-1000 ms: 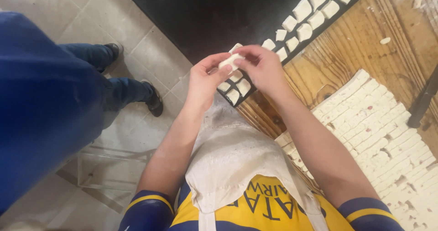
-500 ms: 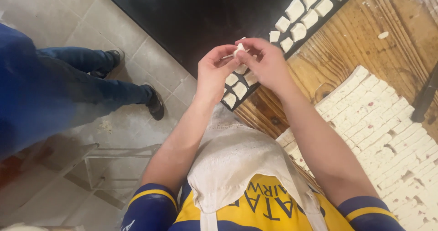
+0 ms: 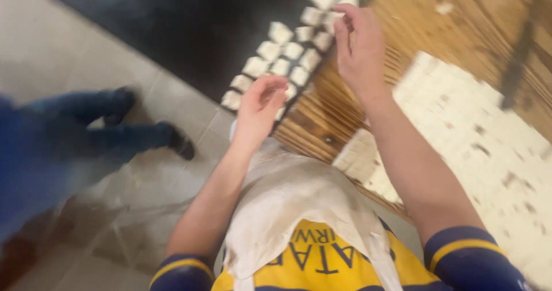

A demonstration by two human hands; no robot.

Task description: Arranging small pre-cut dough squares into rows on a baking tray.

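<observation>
My left hand [image 3: 261, 104] hovers with loosely curled fingers and nothing in it, just over the near end of a dark tray [image 3: 296, 98]. Rows of small white dough squares [image 3: 270, 52] lie on that tray. My right hand [image 3: 361, 45] is farther along the tray, its fingertips against the dough squares there [image 3: 322, 20]. The blur hides whether it pinches one. The tray lies along the edge of a wooden table [image 3: 425, 32].
A large white dough sheet scored into small squares [image 3: 477, 136] covers the table's right side. A dark long tool [image 3: 517, 55] lies beyond it. Another person's legs in blue jeans with dark shoes [image 3: 132, 130] stand on the tiled floor at left. A white apron [image 3: 287, 199] hangs below me.
My hands were together holding one white piece over the tray. Now they are apart: the right has reached farther along the tray, the left has dropped back empty. The view has tilted.
</observation>
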